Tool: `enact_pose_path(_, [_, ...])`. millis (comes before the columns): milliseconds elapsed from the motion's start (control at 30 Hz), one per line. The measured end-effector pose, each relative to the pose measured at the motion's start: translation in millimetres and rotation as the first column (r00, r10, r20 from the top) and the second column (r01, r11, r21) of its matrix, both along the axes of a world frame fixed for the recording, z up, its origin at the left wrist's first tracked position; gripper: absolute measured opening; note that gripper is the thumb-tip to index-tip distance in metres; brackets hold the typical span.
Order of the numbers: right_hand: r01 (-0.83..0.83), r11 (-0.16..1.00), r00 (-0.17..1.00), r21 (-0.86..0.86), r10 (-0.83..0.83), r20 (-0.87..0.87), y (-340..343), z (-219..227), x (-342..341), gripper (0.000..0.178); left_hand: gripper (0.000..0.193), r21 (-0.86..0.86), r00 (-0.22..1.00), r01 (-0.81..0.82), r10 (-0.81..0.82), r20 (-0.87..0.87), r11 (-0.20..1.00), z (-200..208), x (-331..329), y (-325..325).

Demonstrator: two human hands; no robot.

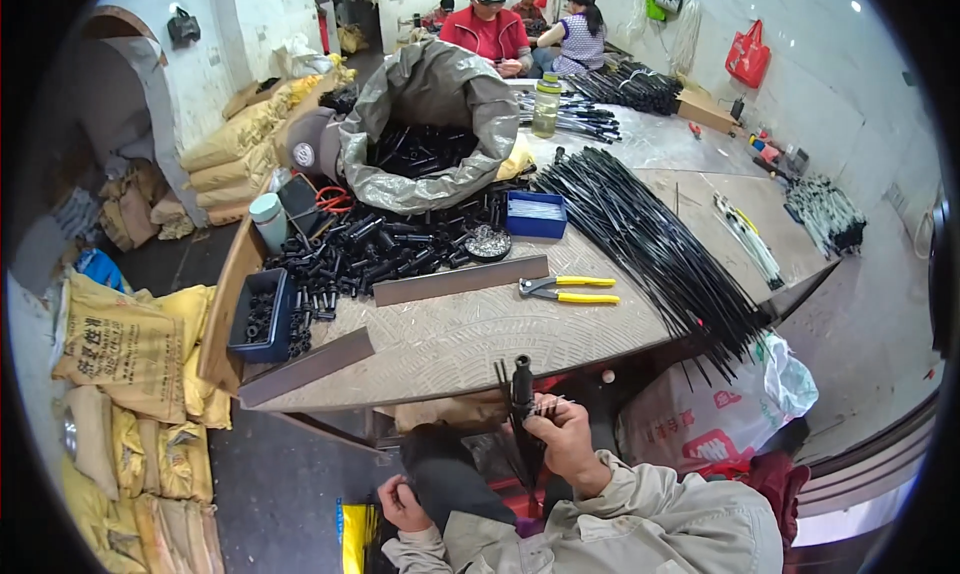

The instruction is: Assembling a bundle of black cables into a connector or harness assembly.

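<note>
Workshop, pale walls, yellow sacks (120,344) stacked on the left; two co-workers in plain sight at the far end, others behind them.

Head view, the only one. On the tabletop (470,342), far-left, a grey sack (430,190) stands with its mouth rolled wide, black parts inside, probably for easy scooping. Loose black tubular parts (385,249) are heaped in front of it. Two flat strips (460,280) stand on edge along the near side of the heap, likely as a fence against spilling. Blue bin (262,353) at the left edge. Cutting pliers (570,288), handles toward the right, lie just beyond the bare near stretch, presumably kept handy. To the right, a long fan of black rods (650,249), ends past the near edge.

Right hand (570,439): grip closed round a black tube (522,382) and thin dark rods, just off the near edge, above the lap. Tube looks roughly upright, perhaps to keep its end in sight. Left hand (405,504): low by the left knee, fingers curled; whether the grip holds anything, cannot tell.
</note>
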State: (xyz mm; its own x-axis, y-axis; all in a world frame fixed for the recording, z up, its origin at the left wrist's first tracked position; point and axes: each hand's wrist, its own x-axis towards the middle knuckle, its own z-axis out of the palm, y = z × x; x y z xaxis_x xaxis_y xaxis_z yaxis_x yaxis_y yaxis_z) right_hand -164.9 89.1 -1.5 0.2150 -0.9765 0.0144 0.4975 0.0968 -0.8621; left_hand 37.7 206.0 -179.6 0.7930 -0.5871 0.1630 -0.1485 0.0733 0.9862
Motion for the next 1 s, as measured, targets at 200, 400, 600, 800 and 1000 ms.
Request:
enact_pose_path(200, [-0.065, 0.983, 0.998, -0.172, 0.061, -0.033, 24, -8, -2, 0.009, 0.094, -0.312, 0.934, 0.357, -0.338, 0.114, 0.881, 124, -94, -23])
enact_pose_path(400, [-0.073, 0.987, 0.988, -0.141, 0.090, 0.122, 43, 8, -24, 0.014, 0.088, -0.558, 0.760, 0.553, -0.648, 0.036, 0.618, 190, -153, -27])
enact_pose_path(600, [-0.019, 0.941, 0.989, -0.337, 0.066, 0.129, 49, -3, -28, 0.015, 0.049, -0.291, 0.889, 0.454, -0.451, 0.081, 0.842, 193, -153, -22])
enact_pose_path(800, [-0.078, 0.931, 0.979, -0.356, 0.139, 0.150, 51, 0, -23, 0.013, 0.024, -0.325, 0.946, 0.322, -0.318, 0.067, 0.889, 209, -155, -23])
enact_pose_path(1000, [-0.134, 0.933, 0.982, -0.333, 0.170, 0.081, 57, -2, -17, 0.012, 0.028, -0.318, 0.951, 0.278, -0.306, -0.041, 0.906, 209, -144, -13])
